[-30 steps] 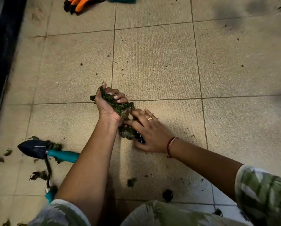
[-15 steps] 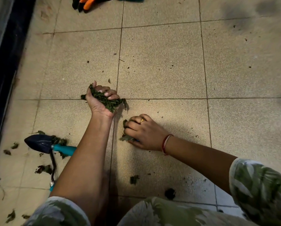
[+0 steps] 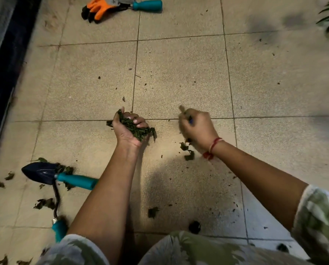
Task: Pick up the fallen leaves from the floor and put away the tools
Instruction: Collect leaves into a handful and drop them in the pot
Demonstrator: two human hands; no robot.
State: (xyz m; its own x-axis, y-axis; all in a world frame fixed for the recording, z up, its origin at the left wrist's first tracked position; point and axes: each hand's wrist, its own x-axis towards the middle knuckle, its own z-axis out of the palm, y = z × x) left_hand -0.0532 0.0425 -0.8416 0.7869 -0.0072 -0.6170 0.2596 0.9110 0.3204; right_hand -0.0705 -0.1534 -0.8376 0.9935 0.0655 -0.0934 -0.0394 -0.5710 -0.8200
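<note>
Head camera, steep downward, close over floor [image 3: 179, 73].

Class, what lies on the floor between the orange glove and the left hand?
Only floor tiles with tiny leaf specks, seen in the head view.

No lettering, label, brand or number can be read anywhere here: not on the trowel [image 3: 39, 172], the gloves [image 3: 96, 8] or the floor [image 3: 179, 73] tiles.
</note>
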